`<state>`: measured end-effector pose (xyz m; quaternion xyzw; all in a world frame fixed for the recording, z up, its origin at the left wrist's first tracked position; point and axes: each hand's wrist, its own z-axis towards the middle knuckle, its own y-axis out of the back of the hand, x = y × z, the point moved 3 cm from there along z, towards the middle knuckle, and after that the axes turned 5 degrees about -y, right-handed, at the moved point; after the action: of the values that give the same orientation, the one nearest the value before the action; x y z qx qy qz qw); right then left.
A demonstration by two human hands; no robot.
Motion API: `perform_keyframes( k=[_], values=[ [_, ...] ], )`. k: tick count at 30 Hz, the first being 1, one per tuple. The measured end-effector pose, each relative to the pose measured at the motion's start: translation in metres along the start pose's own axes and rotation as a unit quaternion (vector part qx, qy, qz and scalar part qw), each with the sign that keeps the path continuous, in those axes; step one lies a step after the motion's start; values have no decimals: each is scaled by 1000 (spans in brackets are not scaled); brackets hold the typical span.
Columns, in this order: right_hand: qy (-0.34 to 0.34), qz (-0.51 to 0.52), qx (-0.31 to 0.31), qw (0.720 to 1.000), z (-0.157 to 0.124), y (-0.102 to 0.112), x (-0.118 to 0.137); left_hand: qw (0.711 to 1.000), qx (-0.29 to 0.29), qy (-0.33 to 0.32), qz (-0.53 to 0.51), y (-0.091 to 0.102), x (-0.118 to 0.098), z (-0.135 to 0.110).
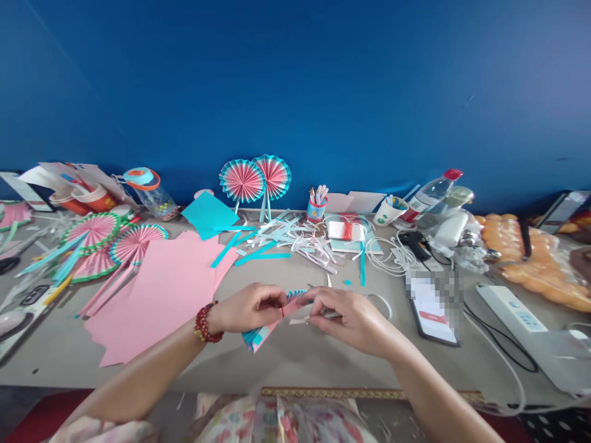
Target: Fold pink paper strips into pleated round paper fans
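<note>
My left hand (258,306), with a red bead bracelet on its wrist, pinches a pleated paper fan (256,337) in pink and blue. A thin red tie shows at the fan's middle, beside my fingertips. My right hand (348,317) is closed at the fan's other side, its index finger against the pink paper. A short white strip (298,320) sticks out from between its thumb and fingers. Part of the fan is hidden behind both hands. A white loop (381,304) lies behind my right hand.
Pink sheets (157,295) lie at left, near finished fans (138,243). Two round fans (242,180) stand against the blue wall. Paper scraps (286,234), a pen cup (316,209) and red thread (347,230) are behind my hands. A phone (431,307) and a power strip (512,314) lie right.
</note>
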<state>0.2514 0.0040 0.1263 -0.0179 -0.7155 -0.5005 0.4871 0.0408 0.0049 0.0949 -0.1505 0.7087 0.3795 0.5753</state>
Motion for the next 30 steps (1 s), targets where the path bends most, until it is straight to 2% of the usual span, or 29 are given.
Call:
perform_keyframes(
  k=[11,24,30],
  values=[
    [-19,-33,7,999,11,-3,0,997,39,30,-63,-6,6,3],
    [-18,-62,26,998,16,0,-2,992,48,47,-107,-6,7,8],
    [-20,-71,25,997,15,1,1,995,42,38,-86,-5,5,8]
  ],
)
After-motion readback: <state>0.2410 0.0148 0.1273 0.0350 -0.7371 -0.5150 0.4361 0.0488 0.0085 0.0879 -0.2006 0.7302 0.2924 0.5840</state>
